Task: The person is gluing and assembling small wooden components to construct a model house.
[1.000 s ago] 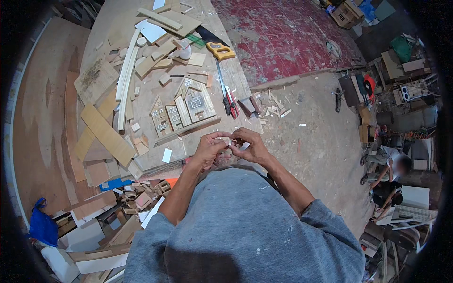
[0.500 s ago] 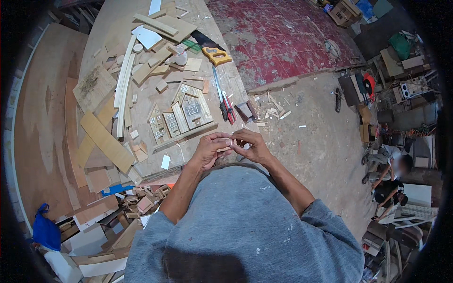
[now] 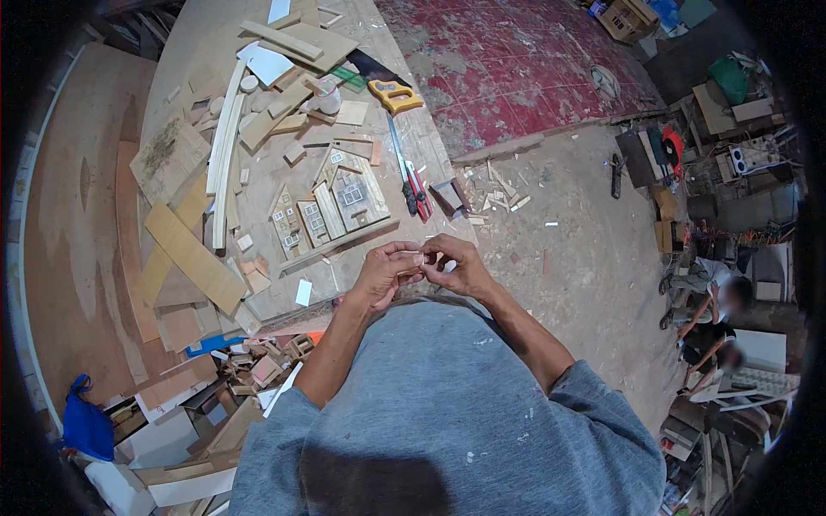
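My left hand [image 3: 385,273] and my right hand [image 3: 458,263] meet in front of my chest, close to the table's near edge. Both are closed, with thumbs and fingertips pinched together around something small and pale, too small to name. Just beyond them on the table stands a wooden model house front [image 3: 351,196] with gabled parts and little white windows, set on a narrow wooden base strip. To its left is a smaller gabled house piece [image 3: 288,224]. Right of the model lie a red-handled tool [image 3: 420,193] and a steel ruler [image 3: 396,146].
A yellow-handled saw [image 3: 396,96], a white cup [image 3: 324,99] and several wood strips [image 3: 225,163] lie on the table [image 3: 340,267]. Wood offcuts [image 3: 267,371] fill the space below left. Scraps [image 3: 499,189] litter the floor at right, where two people sit farther off.
My hands stay pinched together in nearly the same place. The view has shifted very slightly; the things on the table have not moved.
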`<move>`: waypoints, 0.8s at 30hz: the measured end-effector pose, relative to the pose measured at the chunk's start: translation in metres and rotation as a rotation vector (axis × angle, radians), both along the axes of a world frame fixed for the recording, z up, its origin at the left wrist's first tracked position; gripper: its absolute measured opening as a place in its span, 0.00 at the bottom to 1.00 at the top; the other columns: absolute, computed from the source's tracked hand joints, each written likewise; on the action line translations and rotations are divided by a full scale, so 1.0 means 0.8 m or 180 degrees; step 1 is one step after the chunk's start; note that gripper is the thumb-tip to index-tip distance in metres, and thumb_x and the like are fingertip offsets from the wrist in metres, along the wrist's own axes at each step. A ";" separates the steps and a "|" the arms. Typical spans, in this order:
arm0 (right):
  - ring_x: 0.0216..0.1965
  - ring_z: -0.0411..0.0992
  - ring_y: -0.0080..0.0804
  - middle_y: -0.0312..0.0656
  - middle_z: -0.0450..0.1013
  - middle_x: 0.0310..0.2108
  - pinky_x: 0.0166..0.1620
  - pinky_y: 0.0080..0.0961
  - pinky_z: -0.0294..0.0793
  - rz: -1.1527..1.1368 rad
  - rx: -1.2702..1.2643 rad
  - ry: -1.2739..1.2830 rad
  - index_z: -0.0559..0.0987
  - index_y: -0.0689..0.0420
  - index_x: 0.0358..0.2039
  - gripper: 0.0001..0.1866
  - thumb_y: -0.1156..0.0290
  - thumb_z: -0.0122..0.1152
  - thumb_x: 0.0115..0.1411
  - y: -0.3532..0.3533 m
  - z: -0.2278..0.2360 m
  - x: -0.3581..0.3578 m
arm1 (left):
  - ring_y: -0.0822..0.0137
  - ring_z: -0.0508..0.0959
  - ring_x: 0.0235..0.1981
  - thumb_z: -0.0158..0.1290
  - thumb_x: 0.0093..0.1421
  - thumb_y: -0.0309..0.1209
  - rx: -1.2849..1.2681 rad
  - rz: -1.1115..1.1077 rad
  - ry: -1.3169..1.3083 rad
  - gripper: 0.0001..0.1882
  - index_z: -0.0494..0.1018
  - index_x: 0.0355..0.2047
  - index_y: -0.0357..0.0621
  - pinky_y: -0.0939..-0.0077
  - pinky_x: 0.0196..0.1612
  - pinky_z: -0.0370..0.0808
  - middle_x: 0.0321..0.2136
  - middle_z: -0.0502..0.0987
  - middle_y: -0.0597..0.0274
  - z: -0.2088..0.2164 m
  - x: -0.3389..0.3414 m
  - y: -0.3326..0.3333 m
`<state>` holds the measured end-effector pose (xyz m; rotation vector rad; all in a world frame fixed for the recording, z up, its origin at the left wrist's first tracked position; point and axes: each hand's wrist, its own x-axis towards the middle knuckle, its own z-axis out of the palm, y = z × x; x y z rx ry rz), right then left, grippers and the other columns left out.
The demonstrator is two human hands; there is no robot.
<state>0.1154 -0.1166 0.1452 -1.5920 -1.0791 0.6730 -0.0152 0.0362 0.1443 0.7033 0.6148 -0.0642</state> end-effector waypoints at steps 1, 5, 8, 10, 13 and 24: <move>0.34 0.76 0.26 0.40 0.76 0.36 0.32 0.21 0.77 0.0028 -0.0013 -0.0008 0.80 0.60 0.42 0.14 0.75 0.68 0.54 0.001 -0.002 -0.001 | 0.67 0.82 0.37 0.62 0.58 0.25 -0.0027 0.0028 -0.0022 0.16 0.73 0.46 0.38 0.74 0.39 0.83 0.38 0.80 0.57 -0.004 -0.003 0.000; 0.35 0.76 0.25 0.40 0.77 0.37 0.32 0.21 0.77 0.0076 -0.0131 0.0059 0.80 0.60 0.42 0.14 0.75 0.68 0.54 -0.007 -0.017 0.004 | 0.67 0.82 0.36 0.62 0.58 0.25 -0.0118 0.0120 0.0124 0.19 0.72 0.48 0.37 0.75 0.39 0.82 0.39 0.81 0.56 -0.021 -0.006 -0.005; 0.33 0.76 0.25 0.40 0.79 0.37 0.35 0.22 0.76 -0.0481 -0.0520 0.0213 0.81 0.60 0.41 0.14 0.73 0.69 0.54 -0.019 -0.034 0.021 | 0.69 0.82 0.32 0.62 0.57 0.24 0.0004 0.0252 0.0456 0.18 0.74 0.47 0.34 0.76 0.35 0.81 0.37 0.81 0.56 -0.058 -0.004 -0.005; 0.33 0.76 0.25 0.40 0.79 0.35 0.36 0.23 0.76 -0.0651 -0.0713 0.0178 0.82 0.61 0.40 0.14 0.72 0.70 0.53 -0.032 -0.066 0.041 | 0.71 0.80 0.28 0.60 0.58 0.21 0.1130 -0.0050 0.0873 0.13 0.77 0.44 0.33 0.78 0.28 0.81 0.32 0.81 0.57 -0.104 0.006 -0.003; 0.32 0.77 0.27 0.41 0.79 0.30 0.36 0.25 0.75 -0.0868 -0.0893 0.0047 0.82 0.62 0.38 0.14 0.71 0.70 0.51 -0.052 -0.115 0.065 | 0.74 0.78 0.24 0.60 0.57 0.21 0.1459 0.0003 0.0925 0.10 0.80 0.40 0.34 0.81 0.24 0.78 0.28 0.81 0.60 -0.116 0.036 -0.012; 0.29 0.77 0.28 0.43 0.80 0.30 0.34 0.27 0.77 -0.1105 -0.1265 0.1007 0.82 0.67 0.38 0.13 0.68 0.64 0.60 -0.052 -0.149 0.098 | 0.51 0.82 0.34 0.52 0.56 0.23 0.3755 -0.0295 0.1269 0.11 0.81 0.38 0.38 0.61 0.41 0.77 0.34 0.81 0.45 -0.192 0.082 -0.024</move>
